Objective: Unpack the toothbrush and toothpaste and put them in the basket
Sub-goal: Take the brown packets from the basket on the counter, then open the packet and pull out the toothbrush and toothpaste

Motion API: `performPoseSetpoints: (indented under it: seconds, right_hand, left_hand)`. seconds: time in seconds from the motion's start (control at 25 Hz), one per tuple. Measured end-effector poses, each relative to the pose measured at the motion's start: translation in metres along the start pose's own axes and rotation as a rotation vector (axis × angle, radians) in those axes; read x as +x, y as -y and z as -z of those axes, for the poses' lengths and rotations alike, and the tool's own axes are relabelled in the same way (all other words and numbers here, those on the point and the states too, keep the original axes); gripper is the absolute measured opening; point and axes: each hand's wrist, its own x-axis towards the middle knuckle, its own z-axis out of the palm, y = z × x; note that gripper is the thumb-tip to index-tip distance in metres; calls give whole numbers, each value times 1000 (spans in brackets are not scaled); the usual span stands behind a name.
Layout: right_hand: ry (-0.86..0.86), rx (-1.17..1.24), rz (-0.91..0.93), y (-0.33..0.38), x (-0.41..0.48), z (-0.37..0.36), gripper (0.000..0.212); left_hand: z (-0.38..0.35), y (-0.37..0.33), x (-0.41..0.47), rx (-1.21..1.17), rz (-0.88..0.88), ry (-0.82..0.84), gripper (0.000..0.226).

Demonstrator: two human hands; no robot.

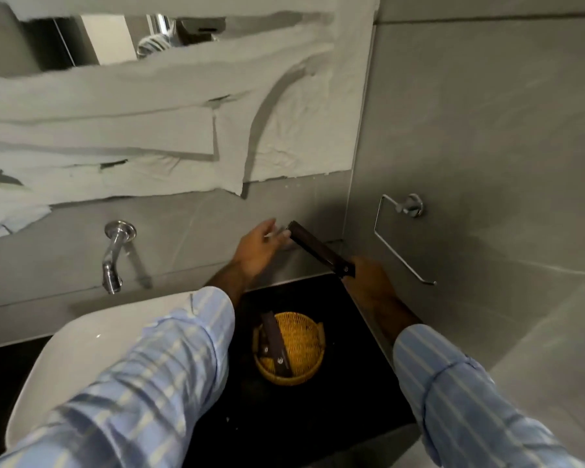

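Nearest, two blue striped sleeves reach over a black counter in a grey-tiled bathroom, a white basin at its left. On the counter stands a round wicker basket holding two dark slim boxes leaning on its left wall. Above it, the right hand grips the near end of a third dark box, and the left hand pinches something pale at its far end, probably the contents, though blur hides it. Beyond are a wall tap and towel ring.
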Motion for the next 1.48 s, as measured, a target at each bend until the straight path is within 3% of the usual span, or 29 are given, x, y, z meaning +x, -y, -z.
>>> performPoseSetpoints:
  seconds: [0.12,0.28,0.56,0.76,0.92,1.0,1.08,1.16,1.2,1.28,1.36,1.48]
  right_hand:
    - [-65,23,51,9,-3,26,29]
    - [-127,28,117,19,-4,49,32]
    - [-136,-13,231,33,0,74,35]
    - [-136,-33,289,38,5,73,34]
    - [-104,-27,307,41,11,69,33]
    - [-126,28,270,47,12,67,38]
    - [-108,235,38,56,10,63,56]
    - [111,805,-286,73,6,57,64]
    - [252,1147,-394,84,3,54,59]
    - [365,1622,-460,105,2,48,42]
    - [308,1830,-439,121,6,43,22]
    - [255,1878,-421,132,10,42,11]
  left_hand:
    - [15,-29,8,-281,-1,60,40]
    - [34,-57,9,-297,-18,125,28]
    - [59,-85,15,-177,55,211,26]
    - [57,-95,16,43,32,108,14]
    - [58,-92,12,-310,107,110,21]
    - [57,-86,12,-295,47,115,25]
    - [55,-81,14,-286,18,49,24]
    - [52,-75,15,-337,17,-16,22]
    - [49,-73,14,-362,19,-24,22]
    - [41,-66,12,-422,31,21,21]
    - [36,-61,6,-537,33,102,19]
    - [42,-47,2,-768,58,147,18]
